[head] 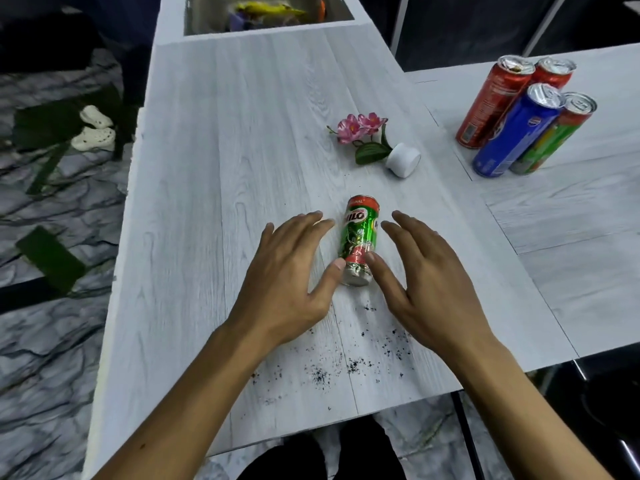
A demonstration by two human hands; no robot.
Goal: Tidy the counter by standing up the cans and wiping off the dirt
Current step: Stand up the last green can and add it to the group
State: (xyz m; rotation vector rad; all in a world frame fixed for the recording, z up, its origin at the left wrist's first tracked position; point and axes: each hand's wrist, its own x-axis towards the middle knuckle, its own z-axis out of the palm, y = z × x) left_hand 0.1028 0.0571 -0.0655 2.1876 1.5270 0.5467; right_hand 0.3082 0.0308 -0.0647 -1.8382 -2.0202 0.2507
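A green Milo can [359, 233] lies on its side in the middle of the pale wood-grain counter [214, 174]. My left hand [287, 271] is just left of it with straight, spread fingers, and its thumb tip touches the can's near end. My right hand [422, 275] is on the other side, fingers straight, thumb tip against the same end. Neither hand grips the can. Black specks of dirt [353, 362] are scattered on the counter below the hands. Several cans [519, 119], red, blue and green, stand upright together at the right.
A small white pot with pink artificial flowers [374, 143] lies tipped over behind the Milo can. A sink [263, 15] with colourful items sits at the counter's far end. The counter's left edge drops to a marbled floor with white shoes [93, 128].
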